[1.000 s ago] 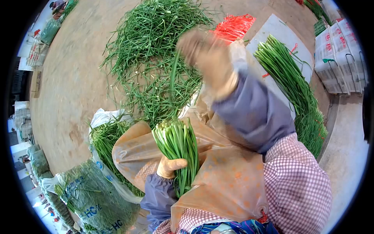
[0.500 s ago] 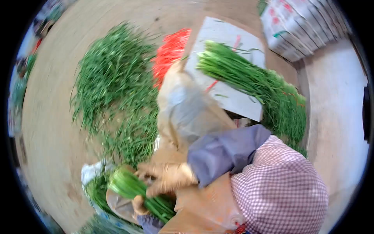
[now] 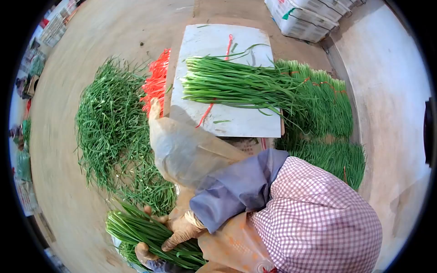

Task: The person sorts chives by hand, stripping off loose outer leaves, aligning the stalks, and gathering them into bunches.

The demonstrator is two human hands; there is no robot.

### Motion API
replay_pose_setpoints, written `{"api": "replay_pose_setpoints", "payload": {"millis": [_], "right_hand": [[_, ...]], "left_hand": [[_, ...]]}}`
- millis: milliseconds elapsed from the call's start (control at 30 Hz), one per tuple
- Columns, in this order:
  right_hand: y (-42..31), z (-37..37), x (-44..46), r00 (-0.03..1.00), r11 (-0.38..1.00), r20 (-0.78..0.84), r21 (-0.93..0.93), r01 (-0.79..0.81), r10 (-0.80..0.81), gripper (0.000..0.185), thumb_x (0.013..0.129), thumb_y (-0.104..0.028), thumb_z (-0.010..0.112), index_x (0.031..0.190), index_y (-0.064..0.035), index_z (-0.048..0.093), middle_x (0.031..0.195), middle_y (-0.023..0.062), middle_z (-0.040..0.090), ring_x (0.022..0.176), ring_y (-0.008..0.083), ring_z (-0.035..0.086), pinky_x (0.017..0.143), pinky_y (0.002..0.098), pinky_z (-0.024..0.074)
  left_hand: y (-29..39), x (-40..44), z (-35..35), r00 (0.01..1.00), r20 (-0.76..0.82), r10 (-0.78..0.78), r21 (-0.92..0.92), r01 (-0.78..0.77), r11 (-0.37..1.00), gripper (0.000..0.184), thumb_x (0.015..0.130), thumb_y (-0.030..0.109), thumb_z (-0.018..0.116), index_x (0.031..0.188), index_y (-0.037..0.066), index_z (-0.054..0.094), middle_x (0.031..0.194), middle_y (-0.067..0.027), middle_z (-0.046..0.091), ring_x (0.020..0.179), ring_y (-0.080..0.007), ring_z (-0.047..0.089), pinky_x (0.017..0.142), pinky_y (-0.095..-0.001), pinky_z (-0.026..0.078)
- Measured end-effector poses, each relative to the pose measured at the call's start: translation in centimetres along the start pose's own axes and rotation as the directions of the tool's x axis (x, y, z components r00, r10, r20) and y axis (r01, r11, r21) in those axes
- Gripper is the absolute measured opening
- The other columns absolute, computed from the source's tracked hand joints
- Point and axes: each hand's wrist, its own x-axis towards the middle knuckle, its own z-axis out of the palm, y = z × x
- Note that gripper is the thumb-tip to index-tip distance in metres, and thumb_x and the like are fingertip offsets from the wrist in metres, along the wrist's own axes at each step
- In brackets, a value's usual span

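Note:
Both my hands are low at the left, on a loose bunch of garlic chives [image 3: 136, 230]. My right hand [image 3: 184, 227], in a tan glove and purple sleeve, reaches across and grips the bunch from above, its fingers curled over the stalks. My left hand [image 3: 146, 254], also gloved, clasps the bunch from below; its thumb shows, but its other fingers are hidden under the leaves. A larger bundle of chives [image 3: 236, 82] lies across a white board [image 3: 250, 123], over a red tie [image 3: 205, 114].
Left of the board are a heap of loose chives [image 3: 107, 123] and a pile of red ties [image 3: 157, 75]. Tied bundles [image 3: 327, 104] stand along the right wall. White crates [image 3: 305, 20] are stacked at the back right. A tan apron [image 3: 182, 145] covers my knee.
My view has swung, moving the board left in the picture. My right hand has moved from spread fingers beside the bunch to fingers curled over it. The left still holds it.

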Motion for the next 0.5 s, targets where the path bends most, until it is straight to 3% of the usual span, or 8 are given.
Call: {"api": "replay_pose_setpoints", "payload": {"millis": [100,133,233,267,333,433,467,500], "right_hand": [[-0.2,-0.9,-1.5,0.993,0.979,-0.115,-0.203,0.008,-0.032,0.061,0.08,-0.036,0.078,0.128,-0.006,0.056,0.119,0.0082,0.061,0.113,0.0211,0.056,0.097,0.0361,0.0429],[0.3,-1.3,-1.6,0.992,0.988,-0.079,-0.124,0.088,-0.099,0.061,0.08,-0.035,0.078,0.129,-0.0077,0.055,0.118,0.0073,0.061,0.114,0.0206,0.055,0.097,0.0354,0.0424],[1.4,-2.0,-1.4,0.976,0.975,0.011,0.047,0.215,-0.216,0.06,0.084,-0.035,0.075,0.132,-0.0118,0.048,0.116,0.0042,0.058,0.119,0.0183,0.049,0.098,0.0357,0.0401],[1.4,-1.4,-1.5,0.983,0.945,-0.011,0.273,0.181,-0.184,0.064,0.081,-0.036,0.078,0.132,-0.0107,0.048,0.117,0.0041,0.057,0.118,0.0191,0.05,0.096,0.0362,0.0416],[1.8,-2.2,-2.3,0.99,0.962,-0.045,0.235,0.139,-0.132,0.063,0.08,-0.035,0.079,0.13,-0.01,0.049,0.117,0.0049,0.058,0.117,0.0184,0.05,0.097,0.0358,0.0411],[-2.3,-3.2,-7.2,0.994,0.98,-0.094,0.185,0.067,-0.05,0.063,0.078,-0.034,0.081,0.128,-0.0091,0.051,0.118,0.006,0.06,0.115,0.0175,0.052,0.098,0.0351,0.0404],[-2.8,-3.6,-8.4,0.994,0.985,-0.11,0.165,0.043,-0.025,0.063,0.078,-0.034,0.082,0.127,-0.0088,0.051,0.118,0.0064,0.06,0.114,0.0172,0.052,0.099,0.0349,0.0401],[-2.7,-4.0,-9.2,0.984,0.96,-0.12,0.231,0.159,-0.134,0.063,0.078,-0.034,0.081,0.127,-0.0087,0.05,0.118,0.0057,0.06,0.114,0.0166,0.052,0.099,0.0349,0.0399]], "left_hand": [[0.0,1.0,1.4,0.994,0.06,-0.096,-0.118,0.103,0.988,0.079,0.065,0.03,0.082,0.13,0.002,0.047,0.114,-0.019,0.063,0.102,-0.033,0.063,0.111,-0.0485,0.037],[-0.4,1.8,1.4,0.992,0.122,-0.031,-0.1,0.044,0.994,0.072,0.065,0.028,0.082,0.125,0.002,0.05,0.109,-0.0174,0.064,0.097,-0.0327,0.064,0.11,-0.0497,0.038],[-2.3,3.2,2.0,0.968,0.172,0.183,-0.076,-0.172,0.982,0.077,0.081,0.025,0.06,0.146,0.002,0.026,0.102,-0.013,0.053,0.079,-0.0266,0.062,0.092,-0.0512,0.051],[-2.5,3.3,3.0,0.978,0.136,0.16,-0.113,-0.145,0.983,0.075,0.081,0.023,0.06,0.145,0.002,0.027,0.1,-0.0125,0.052,0.077,-0.025,0.061,0.092,-0.0487,0.052],[-2.8,3.9,4.8,0.984,0.11,0.137,-0.159,-0.119,0.98,0.072,0.081,0.017,0.058,0.144,0.004,0.026,0.098,-0.0102,0.05,0.069,-0.0196,0.056,0.087,-0.0399,0.054],[-1.9,6.2,6.9,0.961,0.264,0.082,-0.167,-0.038,0.985,0.073,0.082,0.014,0.057,0.146,0.004,0.022,0.096,-0.0085,0.048,0.065,-0.0187,0.05,0.085,-0.04,0.054],[-1.7,7.3,8.5,0.96,0.269,0.072,-0.189,-0.02,0.982,0.071,0.081,0.011,0.061,0.143,0.006,0.024,0.089,-0.0065,0.048,0.059,-0.0184,0.049,0.083,-0.0419,0.054],[-1.4,8.4,10.1,0.96,0.274,0.062,-0.211,-0.003,0.978,0.07,0.08,0.008,0.064,0.14,0.008,0.027,0.081,-0.0046,0.047,0.054,-0.0181,0.048,0.081,-0.0438,0.053]]}}
